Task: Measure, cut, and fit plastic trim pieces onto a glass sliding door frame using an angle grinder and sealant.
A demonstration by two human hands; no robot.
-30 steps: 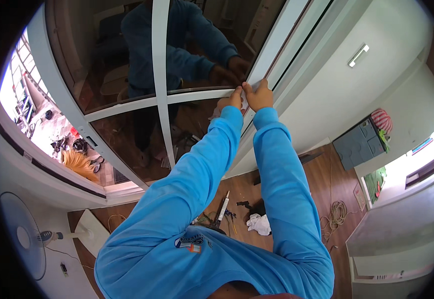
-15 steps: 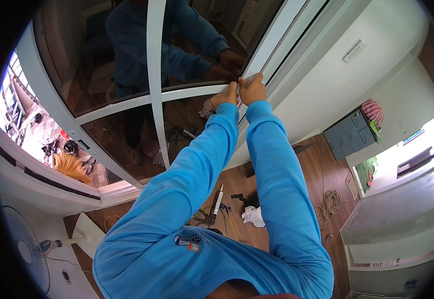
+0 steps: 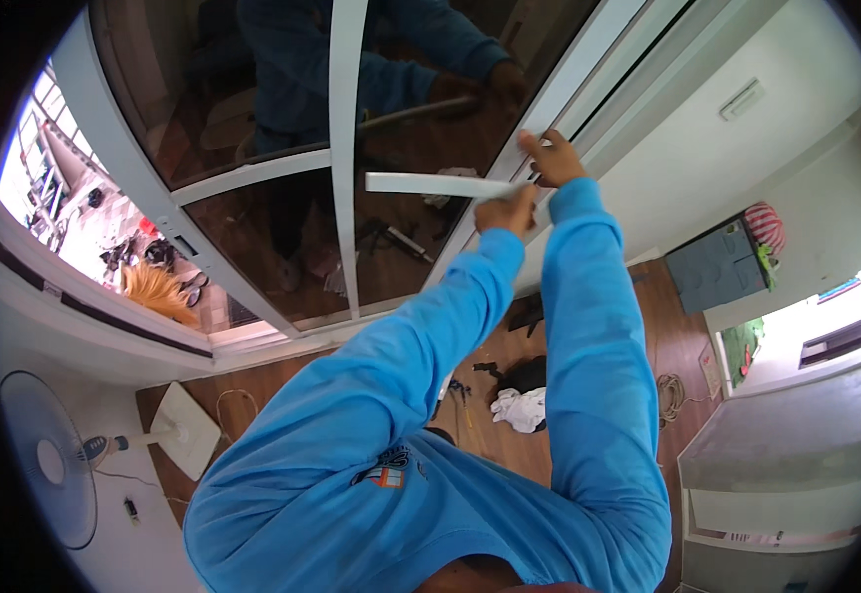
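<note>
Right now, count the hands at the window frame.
2. The left hand grips one end of a long white strip held across the glass; the right hand rests just above it on the white window frame. Dark reflections in the glass are not counted.

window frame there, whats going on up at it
A person in blue sleeves reaches up to a white window frame. The left hand holds one end of a flat white strip that sticks out across the glass. The right hand rests its fingers on the frame beside it.

Wooden floor [image 3: 667,336]: white cloth [image 3: 521,408], rope [image 3: 669,393]
</note>
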